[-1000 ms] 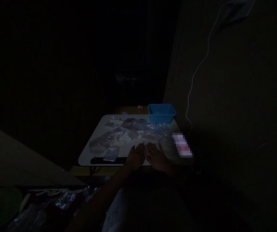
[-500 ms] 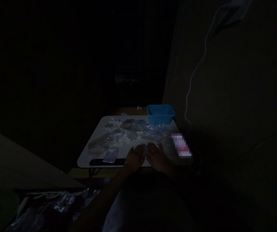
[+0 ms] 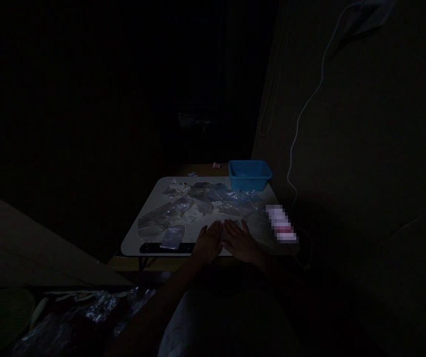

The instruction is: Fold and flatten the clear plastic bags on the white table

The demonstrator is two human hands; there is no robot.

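Both hands lie palm down near the front edge of a small white table (image 3: pixel 133 244), side by side. My left hand (image 3: pixel 209 243) is flat with its fingers stretched forward. My right hand (image 3: pixel 238 242) rests flat beside it, its thumb near the left hand. Beneath the fingertips lies a clear plastic bag (image 3: pixel 230 221), mostly covered by the hands. A folded clear plastic bag (image 3: pixel 173 237) lies left of my left hand, over a dark strip (image 3: pixel 149 248) along the table's front. More crumpled clear bags (image 3: pixel 198 201) spread across the table beyond the hands.
A blue plastic basin (image 3: pixel 249 183) stands at the table's back right corner. A blurred-out pinkish item (image 3: pixel 282 224) lies at the right edge. A white cable (image 3: pixel 297 126) hangs down the wall. Shiny plastic (image 3: pixel 103 306) and a green round container (image 3: pixel 3 317) are at lower left.
My right hand has moved left, closer to my left hand, and covers more of the bag. Both hands stay flat. The whole view has shifted slightly.
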